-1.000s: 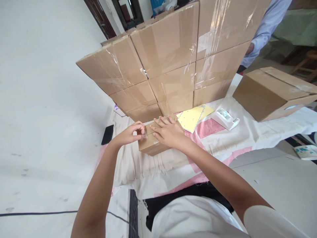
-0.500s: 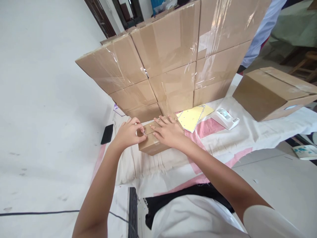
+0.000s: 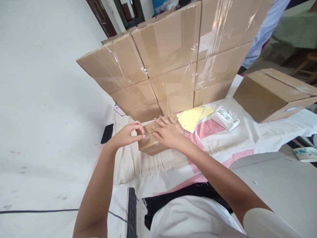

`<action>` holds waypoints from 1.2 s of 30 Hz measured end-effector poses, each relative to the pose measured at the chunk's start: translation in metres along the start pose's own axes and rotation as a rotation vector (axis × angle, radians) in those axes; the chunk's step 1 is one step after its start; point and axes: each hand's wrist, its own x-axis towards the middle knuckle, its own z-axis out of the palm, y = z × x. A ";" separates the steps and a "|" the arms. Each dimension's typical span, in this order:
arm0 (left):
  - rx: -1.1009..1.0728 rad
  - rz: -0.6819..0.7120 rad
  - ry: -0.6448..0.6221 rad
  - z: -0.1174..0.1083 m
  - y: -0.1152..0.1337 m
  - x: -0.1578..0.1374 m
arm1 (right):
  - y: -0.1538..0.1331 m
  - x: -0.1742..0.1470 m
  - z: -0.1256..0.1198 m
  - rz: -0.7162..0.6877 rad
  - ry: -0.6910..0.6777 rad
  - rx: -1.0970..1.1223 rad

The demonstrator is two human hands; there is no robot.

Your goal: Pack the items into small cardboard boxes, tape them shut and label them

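Note:
A small cardboard box point(image 3: 151, 147) lies on the cloth-covered table right before me. My right hand point(image 3: 169, 132) rests flat on its top, fingers spread. At the box's left end, my left hand point(image 3: 131, 134) pinches a piece of clear tape point(image 3: 146, 135) between thumb and fingertips. The tape seems joined to the box top, though its far end is hard to make out. Behind the box rises a tall panel of taped cardboard point(image 3: 173, 79).
Yellow paper sheets point(image 3: 192, 119) and a white tape dispenser point(image 3: 225, 119) lie to the right, with a larger cardboard box point(image 3: 267, 96) beyond. A black phone point(image 3: 107, 134) is near the table's left edge, by the white wall point(image 3: 44, 99).
My left hand has drawn slightly left, and more of the clear tape shows between its fingers and the box. My right hand stays flat on the box.

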 end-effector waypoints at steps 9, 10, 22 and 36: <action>0.073 0.018 0.014 0.013 -0.018 0.009 | 0.000 0.000 0.002 -0.014 0.019 -0.010; 0.082 0.017 0.017 0.013 -0.019 0.010 | 0.000 0.000 0.002 -0.012 0.018 -0.008; 0.463 -0.072 0.078 0.011 -0.003 0.007 | 0.000 0.002 0.001 -0.005 -0.003 0.004; -0.209 -0.176 0.099 0.043 -0.040 0.013 | 0.000 0.002 0.000 0.003 -0.005 0.017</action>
